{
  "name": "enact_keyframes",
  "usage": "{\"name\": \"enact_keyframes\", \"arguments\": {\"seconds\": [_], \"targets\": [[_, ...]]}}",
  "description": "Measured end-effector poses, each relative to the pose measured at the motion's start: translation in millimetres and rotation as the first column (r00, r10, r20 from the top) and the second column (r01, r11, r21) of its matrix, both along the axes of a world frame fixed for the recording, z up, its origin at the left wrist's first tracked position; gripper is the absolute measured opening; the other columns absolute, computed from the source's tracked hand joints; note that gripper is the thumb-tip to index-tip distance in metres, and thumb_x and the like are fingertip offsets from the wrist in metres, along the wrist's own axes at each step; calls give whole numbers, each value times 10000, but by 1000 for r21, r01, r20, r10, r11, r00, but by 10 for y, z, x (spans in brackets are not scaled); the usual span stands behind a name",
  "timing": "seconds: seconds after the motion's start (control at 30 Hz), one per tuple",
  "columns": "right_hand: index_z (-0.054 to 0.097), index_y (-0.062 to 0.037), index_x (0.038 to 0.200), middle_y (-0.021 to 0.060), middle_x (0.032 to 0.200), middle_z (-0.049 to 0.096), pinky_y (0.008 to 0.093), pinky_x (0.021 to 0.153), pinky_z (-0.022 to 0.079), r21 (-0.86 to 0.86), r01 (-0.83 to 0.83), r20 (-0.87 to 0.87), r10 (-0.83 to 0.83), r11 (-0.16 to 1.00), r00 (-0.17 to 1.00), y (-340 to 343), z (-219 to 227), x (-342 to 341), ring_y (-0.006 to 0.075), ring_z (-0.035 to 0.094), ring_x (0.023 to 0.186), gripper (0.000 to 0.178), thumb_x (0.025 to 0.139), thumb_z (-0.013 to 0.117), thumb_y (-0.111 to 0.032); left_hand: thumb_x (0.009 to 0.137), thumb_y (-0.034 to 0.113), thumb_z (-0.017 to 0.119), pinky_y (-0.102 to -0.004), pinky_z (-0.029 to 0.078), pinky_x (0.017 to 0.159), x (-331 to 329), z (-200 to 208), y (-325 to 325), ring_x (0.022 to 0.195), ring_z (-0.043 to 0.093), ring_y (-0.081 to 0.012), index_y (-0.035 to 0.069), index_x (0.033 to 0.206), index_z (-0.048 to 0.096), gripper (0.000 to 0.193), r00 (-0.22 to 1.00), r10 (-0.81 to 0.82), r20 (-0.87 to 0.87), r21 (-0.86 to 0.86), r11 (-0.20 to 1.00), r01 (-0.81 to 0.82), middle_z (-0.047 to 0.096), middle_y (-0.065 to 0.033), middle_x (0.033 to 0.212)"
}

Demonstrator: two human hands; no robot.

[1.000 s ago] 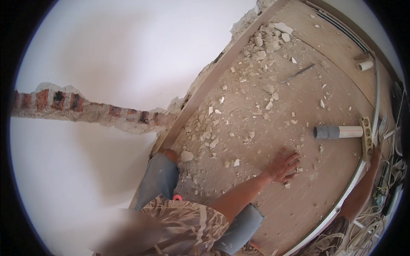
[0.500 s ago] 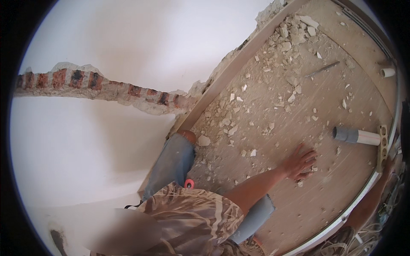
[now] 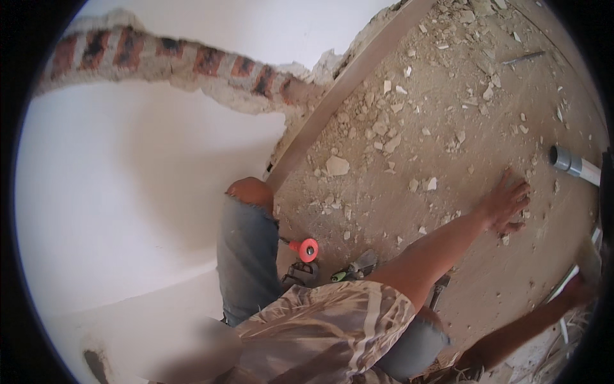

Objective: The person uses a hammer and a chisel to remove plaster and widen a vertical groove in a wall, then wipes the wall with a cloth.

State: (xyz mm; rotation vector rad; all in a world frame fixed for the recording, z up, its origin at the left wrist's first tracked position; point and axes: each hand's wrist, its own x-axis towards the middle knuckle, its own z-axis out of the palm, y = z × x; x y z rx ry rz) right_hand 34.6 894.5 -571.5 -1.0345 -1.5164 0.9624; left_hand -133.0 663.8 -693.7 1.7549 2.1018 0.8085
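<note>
My left hand (image 3: pixel 507 203) is planted on the dusty floor with its fingers spread, small rubble chips around it. A white pipe with a grey end (image 3: pixel 569 161) lies just beyond it, to the right. At the right rim my right hand (image 3: pixel 581 287) is smeared by motion and its fingers cannot be made out. A blurred brownish shape (image 3: pixel 590 257) is next to it; whether the hand holds it I cannot tell. Beside my bent left knee lies a tool with a round red guard (image 3: pixel 307 249). Near it rests a trowel with a green handle (image 3: pixel 355 267).
A white wall (image 3: pixel 160 173) has a chiselled groove (image 3: pixel 204 63) baring red brick. Along its foot runs a brown skirting board (image 3: pixel 345 89). Broken plaster (image 3: pixel 384 128) litters the floor, with a dark metal bar (image 3: pixel 524 57) farther off. Cables (image 3: pixel 556 358) lie tangled at the lower right.
The view has shifted, bringing the red-guarded tool and trowel into sight. My left hand stays on the floor. My right hand has left the yellowish holed piece by the pipe, now out of sight.
</note>
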Motion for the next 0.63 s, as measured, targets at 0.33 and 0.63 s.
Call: {"name": "enact_keyframes", "arguments": {"seconds": [0.33, 0.63], "targets": [[592, 9, 1203, 139, 1039, 661, 340, 821, 490, -344, -643, 74, 702, 684, 708, -3588, 522, -2142, 187, 618, 952, 355, 1034, 476, -281, 861, 453, 607, -489, 256, 1152, -124, 196, -1587, 1353, 372, -353, 48, 1365, 489, 657, 959, -260, -116, 453, 845, 284, 422, -193, 1441], [677, -66, 1074, 133, 1064, 630, 367, 789, 526, 115, -985, 16, 992, 125, 128, -6218, 185, -2877, 315, 639, 904, 258, 823, 735, -85, 1023, 530, 380, -401, 395, 1009, -1375, 2031, -5716, 1184, 510, -251, -19, 1373, 450, 655, 678, 267, 685, -717, 80, 693, 553, -135, 1310]]}}
